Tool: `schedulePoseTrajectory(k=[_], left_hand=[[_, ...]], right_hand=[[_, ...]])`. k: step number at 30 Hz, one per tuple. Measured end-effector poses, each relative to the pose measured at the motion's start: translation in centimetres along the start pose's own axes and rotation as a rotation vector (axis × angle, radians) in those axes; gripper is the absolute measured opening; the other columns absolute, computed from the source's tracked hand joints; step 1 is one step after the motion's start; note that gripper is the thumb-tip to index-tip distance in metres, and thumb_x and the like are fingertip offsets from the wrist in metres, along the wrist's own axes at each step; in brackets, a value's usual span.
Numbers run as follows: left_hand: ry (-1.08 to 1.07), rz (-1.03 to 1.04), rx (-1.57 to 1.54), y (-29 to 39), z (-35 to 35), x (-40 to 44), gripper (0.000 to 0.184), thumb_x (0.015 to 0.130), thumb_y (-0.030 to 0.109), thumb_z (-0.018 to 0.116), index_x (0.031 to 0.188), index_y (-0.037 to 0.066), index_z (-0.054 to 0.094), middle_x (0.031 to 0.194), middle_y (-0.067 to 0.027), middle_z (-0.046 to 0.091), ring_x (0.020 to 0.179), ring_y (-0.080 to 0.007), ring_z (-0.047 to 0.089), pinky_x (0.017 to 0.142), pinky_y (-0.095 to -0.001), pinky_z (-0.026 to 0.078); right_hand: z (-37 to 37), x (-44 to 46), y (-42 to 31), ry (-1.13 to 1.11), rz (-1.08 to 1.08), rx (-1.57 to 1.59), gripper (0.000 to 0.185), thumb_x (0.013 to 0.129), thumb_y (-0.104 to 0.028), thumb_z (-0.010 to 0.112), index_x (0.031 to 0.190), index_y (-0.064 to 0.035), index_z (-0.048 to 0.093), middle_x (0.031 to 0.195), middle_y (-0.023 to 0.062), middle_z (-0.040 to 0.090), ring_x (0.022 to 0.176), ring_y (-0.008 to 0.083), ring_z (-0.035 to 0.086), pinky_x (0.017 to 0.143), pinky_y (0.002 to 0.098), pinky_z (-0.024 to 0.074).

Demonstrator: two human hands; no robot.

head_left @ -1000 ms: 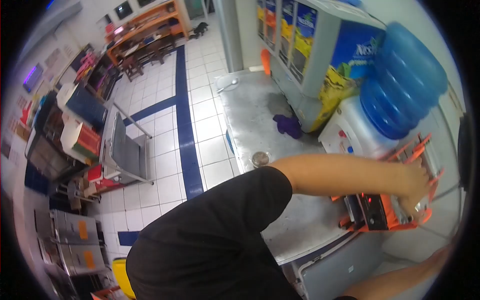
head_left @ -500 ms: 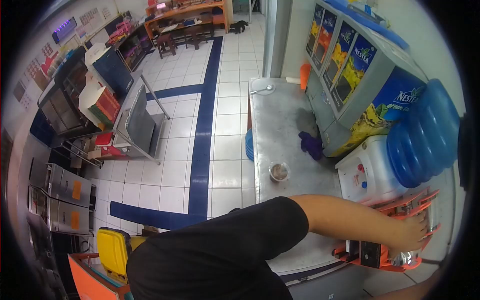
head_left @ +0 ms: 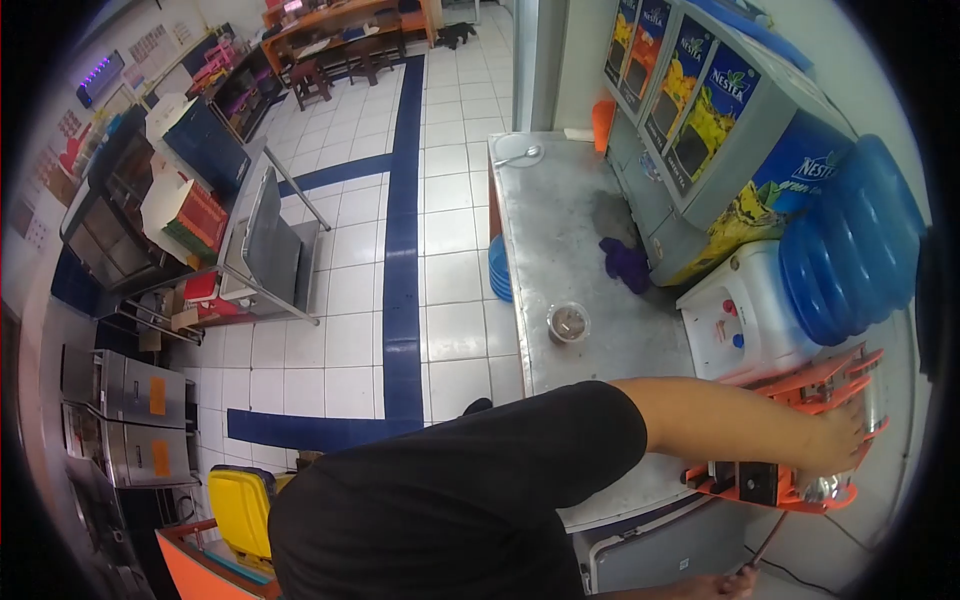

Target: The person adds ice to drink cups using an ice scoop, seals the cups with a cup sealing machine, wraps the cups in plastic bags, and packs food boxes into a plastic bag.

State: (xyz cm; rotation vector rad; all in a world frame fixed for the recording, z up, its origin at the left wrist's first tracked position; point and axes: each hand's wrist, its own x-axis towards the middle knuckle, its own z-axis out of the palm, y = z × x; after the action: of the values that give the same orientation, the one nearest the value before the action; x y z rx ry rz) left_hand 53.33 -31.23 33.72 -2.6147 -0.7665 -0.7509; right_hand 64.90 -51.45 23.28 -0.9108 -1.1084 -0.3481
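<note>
Stretched across from the lower left, my left arm ends in my left hand (head_left: 842, 440), which rests with its fingers somewhat apart on an orange metal device (head_left: 808, 390) at the right. A shiny rounded metal part (head_left: 826, 488) shows just below that hand. At the bottom, my right hand (head_left: 735, 583) is closed round a thin rod (head_left: 768, 540) that slants up toward the device's underside. The device stands at the metal table's (head_left: 570, 240) near right end. A black box with a knob (head_left: 757, 482) is on its lower front.
On the table are a round clear cup (head_left: 569, 323), a purple cloth (head_left: 625, 264) and a spoon on a small dish (head_left: 519, 156). A drink dispenser (head_left: 690, 100) and a white water dispenser (head_left: 715, 325) with a blue bottle (head_left: 853, 240) stand along the wall.
My right hand and the rod have come into view at the bottom; only its forearm showed before. My left hand stays on the orange device. The view has shifted.
</note>
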Motion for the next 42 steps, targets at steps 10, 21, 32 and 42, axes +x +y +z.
schedulePoseTrajectory(k=[10,21,32,42], left_hand=[[-0.005,-0.019,0.011,0.5,0.4,0.3,0.097,0.059,0.065,0.080,0.131,0.003,0.060,0.133,-0.0233,0.056,0.128,-0.0426,0.049,0.109,-0.0680,0.029],[0.074,-0.018,-0.051,0.3,1.7,0.9,0.094,0.061,0.062,0.081,0.131,0.003,0.059,0.136,-0.0262,0.054,0.128,-0.0441,0.048,0.109,-0.0668,0.029],[0.035,-0.044,0.080,0.8,0.6,0.3,0.098,0.062,0.064,0.078,0.135,0.001,0.055,0.135,-0.0265,0.053,0.126,-0.0444,0.050,0.109,-0.0674,0.029],[-0.022,0.002,0.048,0.3,-0.5,0.2,0.101,0.064,0.065,0.078,0.136,-0.001,0.053,0.137,-0.0288,0.052,0.128,-0.0472,0.049,0.109,-0.0692,0.029]], right_hand=[[6.9,17.2,-1.5,-0.039,0.103,-0.025,0.043,0.101,-0.031,0.054,0.066,-0.0067,0.051,0.061,0.0063,0.046,0.054,0.0195,0.045,0.052,0.0330,0.0399],[0.1,1.5,0.0,0.025,-0.045,-0.082,0.033,0.099,-0.033,0.056,0.090,-0.0015,0.059,0.081,0.0080,0.060,0.073,0.0204,0.057,0.071,0.0346,0.0459],[6.3,25.0,11.2,-0.033,0.446,0.213,0.032,0.103,-0.027,0.056,0.106,0.0038,0.064,0.092,0.0089,0.062,0.084,0.0185,0.058,0.081,0.0338,0.0445],[-3.2,3.0,2.1,-0.317,-0.145,-0.210,0.043,0.100,-0.046,0.054,0.108,-0.0045,0.063,0.086,0.0051,0.063,0.070,0.0195,0.059,0.062,0.0337,0.0495]])
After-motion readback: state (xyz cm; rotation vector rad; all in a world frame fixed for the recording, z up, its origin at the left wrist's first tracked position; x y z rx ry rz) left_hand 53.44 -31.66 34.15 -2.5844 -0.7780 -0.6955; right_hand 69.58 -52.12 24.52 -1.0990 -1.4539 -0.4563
